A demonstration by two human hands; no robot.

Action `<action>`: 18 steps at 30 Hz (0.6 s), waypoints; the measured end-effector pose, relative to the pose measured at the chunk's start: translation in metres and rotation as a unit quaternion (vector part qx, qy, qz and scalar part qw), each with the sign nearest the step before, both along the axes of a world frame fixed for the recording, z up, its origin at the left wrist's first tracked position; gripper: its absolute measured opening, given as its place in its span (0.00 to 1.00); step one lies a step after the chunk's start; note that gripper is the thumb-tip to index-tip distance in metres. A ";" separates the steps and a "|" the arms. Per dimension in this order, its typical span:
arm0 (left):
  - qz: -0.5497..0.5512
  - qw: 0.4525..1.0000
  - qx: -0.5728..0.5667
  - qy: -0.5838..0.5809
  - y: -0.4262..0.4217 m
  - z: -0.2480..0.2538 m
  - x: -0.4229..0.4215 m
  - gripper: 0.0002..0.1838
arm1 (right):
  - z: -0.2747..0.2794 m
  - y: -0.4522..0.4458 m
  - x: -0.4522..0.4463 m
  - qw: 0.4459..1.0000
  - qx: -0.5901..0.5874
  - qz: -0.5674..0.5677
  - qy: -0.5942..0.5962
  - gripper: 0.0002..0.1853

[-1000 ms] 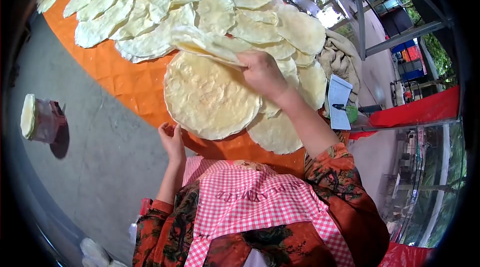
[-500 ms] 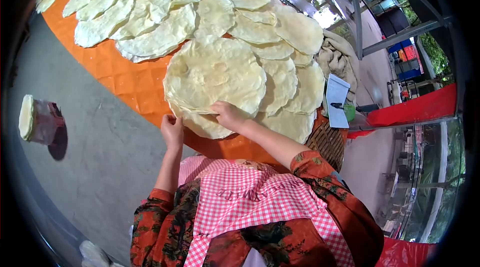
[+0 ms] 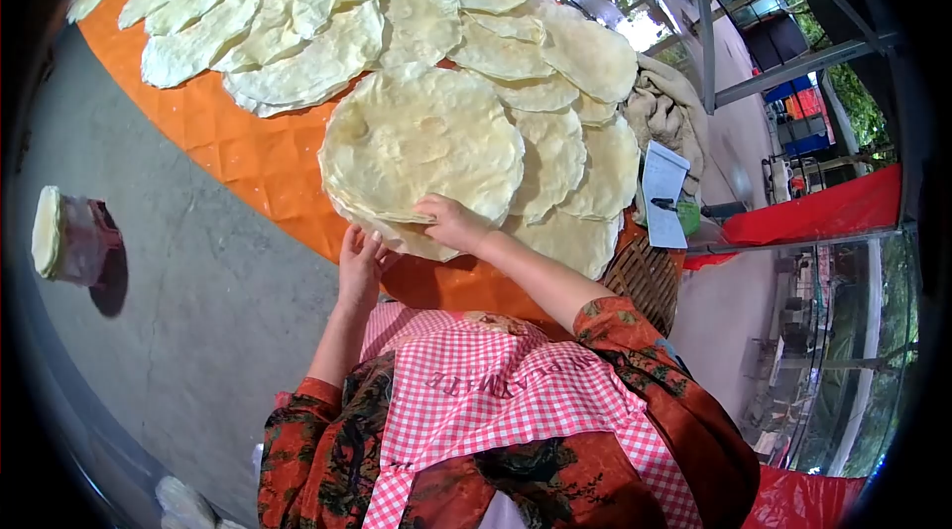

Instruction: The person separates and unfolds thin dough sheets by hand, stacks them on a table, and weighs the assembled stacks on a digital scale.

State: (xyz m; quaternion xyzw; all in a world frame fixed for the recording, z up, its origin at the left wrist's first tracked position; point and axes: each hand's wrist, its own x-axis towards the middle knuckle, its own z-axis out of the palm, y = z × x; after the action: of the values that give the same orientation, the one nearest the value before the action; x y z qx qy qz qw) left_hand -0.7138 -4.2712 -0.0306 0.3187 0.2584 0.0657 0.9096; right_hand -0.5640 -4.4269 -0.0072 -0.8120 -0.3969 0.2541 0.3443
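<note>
A pile of large, round, pale flatbreads [image 3: 426,137] lies at the middle of the table, its lower edge toward me. My right hand [image 3: 456,224] grips that edge, fingers closed on the upper layers; the underside of its grip is hidden. At the lower left of the pile, my left hand [image 3: 365,259] touches the rim of a lower flatbread [image 3: 416,239], fingers slightly apart. More thin flatbreads [image 3: 550,157] overlap to the right of the pile, and several others [image 3: 307,58] spread behind it.
An orange cloth [image 3: 238,162] covers the table. On the right are a notebook [image 3: 666,177] with a dark pen, a woven basket-like surface [image 3: 645,281] and a crumpled beige cloth [image 3: 659,117]. A clear container with a pale lid [image 3: 48,232] stands on the grey floor at left.
My left hand's fingers have gone from a pinch on the lower flatbread's rim to spread. That rim now sits nearer the pile. My right hand stays at the pile's edge.
</note>
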 end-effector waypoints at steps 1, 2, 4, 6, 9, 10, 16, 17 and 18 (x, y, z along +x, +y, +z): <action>0.002 1.000 0.006 -0.001 0.000 -0.002 0.000 0.17 | -0.002 0.000 0.001 1.000 0.001 -0.011 0.015 0.16; 0.004 1.000 0.013 -0.001 0.000 -0.006 0.000 0.17 | -0.005 -0.002 0.002 1.000 0.002 -0.005 0.007 0.16; 0.016 0.999 0.040 0.027 -0.001 -0.009 0.003 0.18 | -0.005 -0.001 0.003 1.000 0.006 0.005 -0.009 0.17; 0.037 0.992 0.078 0.088 -0.007 -0.012 0.005 0.20 | 0.006 0.002 -0.005 0.998 -0.038 0.016 -0.037 0.19; 0.052 0.995 0.041 0.068 -0.011 -0.013 0.013 0.24 | 0.008 0.003 -0.025 0.991 -0.036 0.008 -0.131 0.24; 0.052 0.995 0.037 0.071 -0.012 -0.016 0.014 0.24 | 0.006 0.002 -0.034 0.985 -0.025 0.001 -0.170 0.27; 0.050 0.988 0.083 0.116 -0.015 -0.006 0.017 0.25 | -0.010 0.007 -0.049 0.972 0.011 -0.053 -0.228 0.30; 0.058 0.987 0.102 0.112 -0.017 -0.010 0.019 0.25 | -0.019 0.008 -0.043 0.975 0.004 -0.069 -0.213 0.27; 0.068 0.985 0.120 0.108 -0.018 -0.015 0.021 0.24 | -0.004 0.012 -0.024 0.988 -0.058 -0.034 -0.138 0.21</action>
State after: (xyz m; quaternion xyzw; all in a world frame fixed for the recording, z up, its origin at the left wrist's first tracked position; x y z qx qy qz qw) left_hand -0.6926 -4.2896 -0.0459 0.4122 0.3664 0.1232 0.8250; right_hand -0.5877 -4.4151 -0.0111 -0.8711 -0.3971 0.1500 0.2469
